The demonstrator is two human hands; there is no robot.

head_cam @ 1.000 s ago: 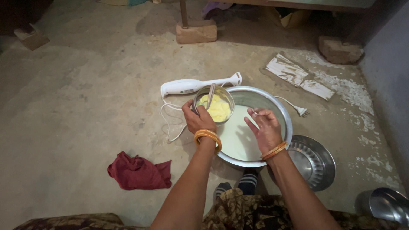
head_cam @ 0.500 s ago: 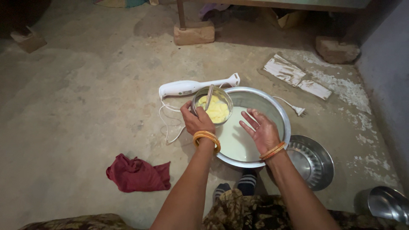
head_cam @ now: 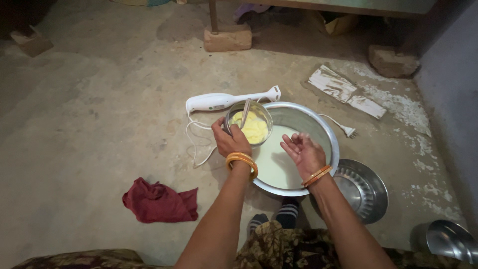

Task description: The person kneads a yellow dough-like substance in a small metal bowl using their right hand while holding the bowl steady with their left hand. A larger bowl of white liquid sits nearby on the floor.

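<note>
Butter gathering: left hand [head_cam: 231,141] clamps small steel bowl [head_cam: 249,122] at big basin's [head_cam: 328,134] ten o'clock rim, right hand [head_cam: 304,152] cupped open above the milky liquid [head_cam: 271,162].

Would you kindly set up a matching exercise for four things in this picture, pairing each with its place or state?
1. small steel bowl
2. red cloth
3. white hand blender
4. right hand

a. crumpled on the floor
b. open, palm up over the large basin
c. held by the left hand
d. lying behind the basin

Pairs: 1-c, 2-a, 3-d, 4-b
</note>
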